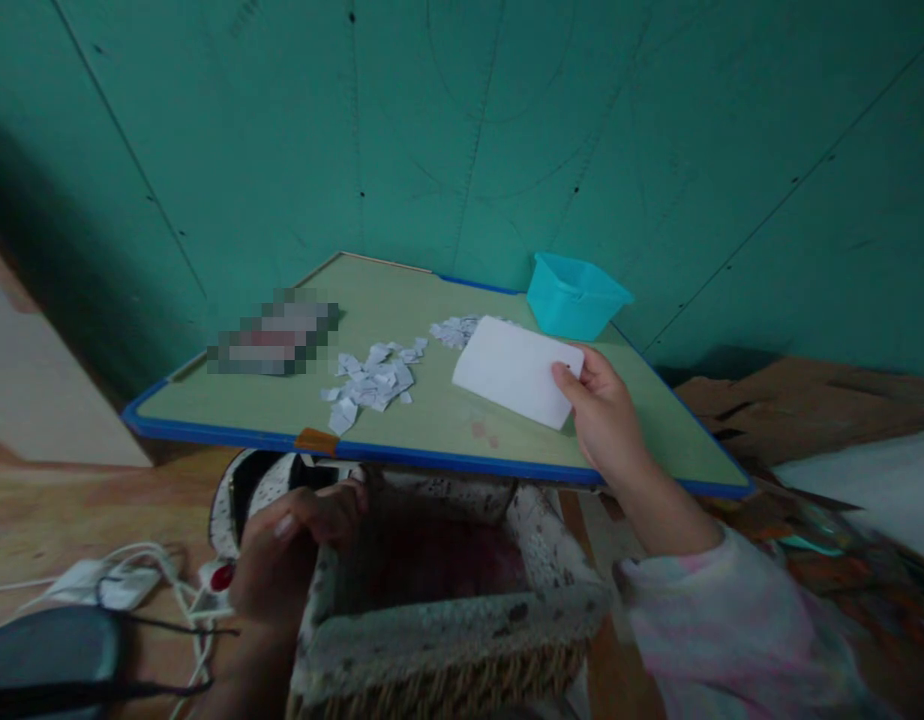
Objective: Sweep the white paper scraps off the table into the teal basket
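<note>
My right hand pinches a white sheet of stiff paper or card by its right end, thumb on top. The sheet is tilted above the table. Behind it lies a pile of small torn paper scraps, partly hidden by the sheet. A second heap of torn paper pieces lies further left on the tabletop. Below the table's front edge, my left hand is closed over the left rim of a fabric-lined wicker basket. The inside of the basket is dark.
The pale green table has a blue edge and stands against a green wall. A turquoise plastic bin is at its back right. A blurred-out flat object lies at left. White cables run over the floor; cardboard lies right.
</note>
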{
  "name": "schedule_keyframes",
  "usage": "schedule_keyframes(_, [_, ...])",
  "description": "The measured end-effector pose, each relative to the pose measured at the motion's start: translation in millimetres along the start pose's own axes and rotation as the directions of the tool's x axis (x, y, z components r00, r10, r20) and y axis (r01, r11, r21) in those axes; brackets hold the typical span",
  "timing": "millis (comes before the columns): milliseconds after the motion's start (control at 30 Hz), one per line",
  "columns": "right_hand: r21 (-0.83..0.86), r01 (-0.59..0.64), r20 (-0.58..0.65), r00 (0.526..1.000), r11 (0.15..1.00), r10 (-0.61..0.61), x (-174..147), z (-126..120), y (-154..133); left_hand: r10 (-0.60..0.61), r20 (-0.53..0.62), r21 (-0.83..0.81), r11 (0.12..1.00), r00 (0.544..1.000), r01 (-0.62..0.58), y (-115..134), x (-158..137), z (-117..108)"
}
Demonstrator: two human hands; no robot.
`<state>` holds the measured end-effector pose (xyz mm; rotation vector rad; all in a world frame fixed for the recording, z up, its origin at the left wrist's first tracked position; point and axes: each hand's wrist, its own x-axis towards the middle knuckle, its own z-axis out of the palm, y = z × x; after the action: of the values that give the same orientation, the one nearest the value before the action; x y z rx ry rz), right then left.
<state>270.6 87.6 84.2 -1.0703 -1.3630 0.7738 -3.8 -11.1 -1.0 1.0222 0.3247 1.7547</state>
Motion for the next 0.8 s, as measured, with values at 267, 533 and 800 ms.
schedule_keyframes(267, [-0.034,-0.059,-0.096,0.994,0.998,0.056,0,-26,18,0.044,0.078,0.062,0.997,0.996,-0.049,-8,2,-1])
schedule_keyframes(533, [0.020,-0.129,0.026,0.991,0.991,0.128,7,-5,15,0.076,0.147,0.117,0.989,0.986,-0.094,-2,11,-3])
schedule_keyframes(800, [0.055,-0.236,0.124,0.966,0.970,0.228,-12,-7,0,0.069,0.190,0.091,0.992,0.979,-0.087,4,12,-2])
